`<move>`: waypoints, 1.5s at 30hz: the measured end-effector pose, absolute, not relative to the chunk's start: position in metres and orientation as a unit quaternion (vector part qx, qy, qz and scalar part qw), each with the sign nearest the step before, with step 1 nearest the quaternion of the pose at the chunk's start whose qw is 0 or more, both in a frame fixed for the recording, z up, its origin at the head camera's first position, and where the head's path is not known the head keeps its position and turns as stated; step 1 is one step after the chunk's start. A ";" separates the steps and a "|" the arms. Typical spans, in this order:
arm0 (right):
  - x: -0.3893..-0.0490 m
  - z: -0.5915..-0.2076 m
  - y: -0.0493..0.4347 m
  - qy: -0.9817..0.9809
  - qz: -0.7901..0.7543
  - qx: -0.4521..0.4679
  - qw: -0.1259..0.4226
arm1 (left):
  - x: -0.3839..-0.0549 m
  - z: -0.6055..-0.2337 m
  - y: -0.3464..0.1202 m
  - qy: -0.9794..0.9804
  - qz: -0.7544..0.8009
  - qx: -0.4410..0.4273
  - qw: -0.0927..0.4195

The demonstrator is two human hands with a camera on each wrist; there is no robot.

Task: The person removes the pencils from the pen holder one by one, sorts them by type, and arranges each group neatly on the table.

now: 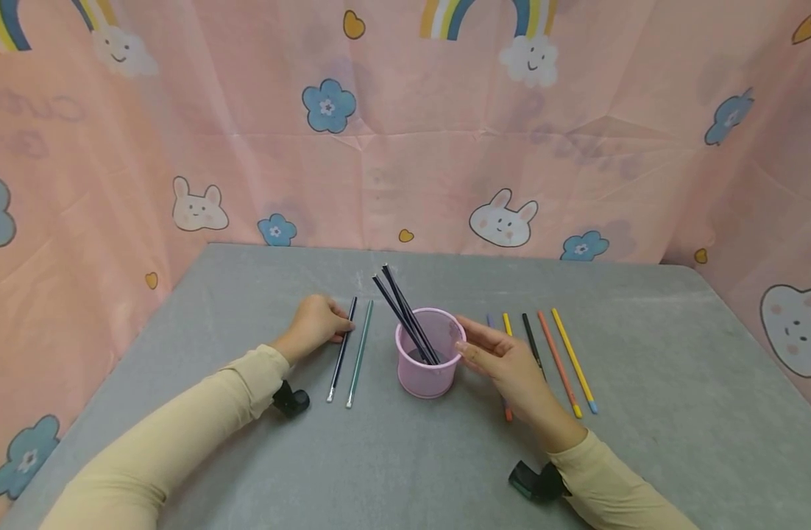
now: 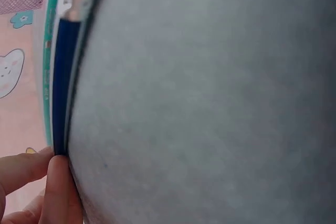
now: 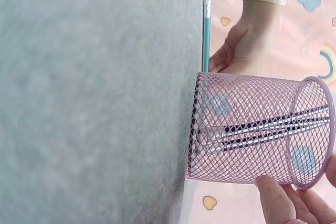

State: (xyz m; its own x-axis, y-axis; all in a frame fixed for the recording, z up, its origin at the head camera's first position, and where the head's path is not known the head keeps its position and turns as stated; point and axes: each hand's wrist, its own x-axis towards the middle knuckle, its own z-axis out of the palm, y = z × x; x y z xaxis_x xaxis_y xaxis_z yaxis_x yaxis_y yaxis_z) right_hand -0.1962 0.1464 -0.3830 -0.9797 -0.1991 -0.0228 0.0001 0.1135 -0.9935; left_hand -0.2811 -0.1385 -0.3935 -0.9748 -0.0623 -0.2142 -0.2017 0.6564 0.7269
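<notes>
My left hand (image 1: 316, 324) pinches a dark blue pencil (image 1: 341, 361) between thumb and finger, low over the grey table. In the left wrist view the fingertips meet the blue pencil (image 2: 64, 77) well below its metal band. A teal pencil (image 1: 360, 355) lies just right of it, nearly parallel. With fingers and thumb at the rim and side, my right hand (image 1: 511, 368) grips a pink mesh pencil cup (image 1: 427, 381). The cup stands upright, and dark pencils (image 1: 405, 315) lean to the left inside it. Through the mesh (image 3: 241, 98) their silvery ends show near the bottom.
Right of the cup lie a black pencil (image 1: 531, 338), an orange pencil (image 1: 558, 361) and a yellow pencil (image 1: 574, 361); another yellow one (image 1: 507, 322) and a purple one are partly covered by my right hand. A pink patterned curtain (image 1: 392, 162) hangs behind the grey table (image 1: 697, 383).
</notes>
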 end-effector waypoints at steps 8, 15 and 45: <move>-0.197 -0.384 0.146 0.744 -0.661 -0.064 0.079 | -0.280 -0.386 -0.141 0.867 0.490 -0.074 0.055; -0.197 -0.383 0.147 0.741 -0.664 -0.059 0.081 | -0.262 -0.368 -0.124 0.821 0.565 -0.067 0.050; -0.197 -0.383 0.147 0.740 -0.665 -0.069 0.080 | -0.221 -0.347 -0.089 0.726 0.688 0.013 0.002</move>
